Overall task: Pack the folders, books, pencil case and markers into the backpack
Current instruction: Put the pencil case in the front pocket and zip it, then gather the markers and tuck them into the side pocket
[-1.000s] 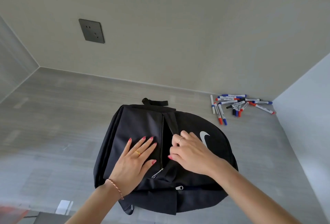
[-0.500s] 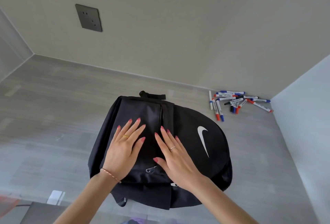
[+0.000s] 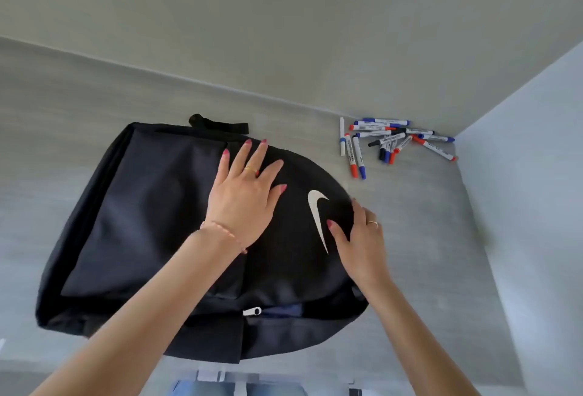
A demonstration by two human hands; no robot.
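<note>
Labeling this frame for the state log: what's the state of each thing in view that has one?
backpack: lying flat on the surface, front up.
zipper pull: on the near edge; a short gap shows beside it.
markers: loose pile on the surface, capped, outside the backpack.
left hand: fingers straight and spread, resting flat on the backpack.
right hand: on the backpack's right edge, fingers curling over it.

Matt black woven cloth backpack (image 3: 151,206) with a shiny metal zip pull (image 3: 252,311), glossy plastic markers (image 3: 391,141), on a pale matt wood-grain bench (image 3: 426,238).
</note>
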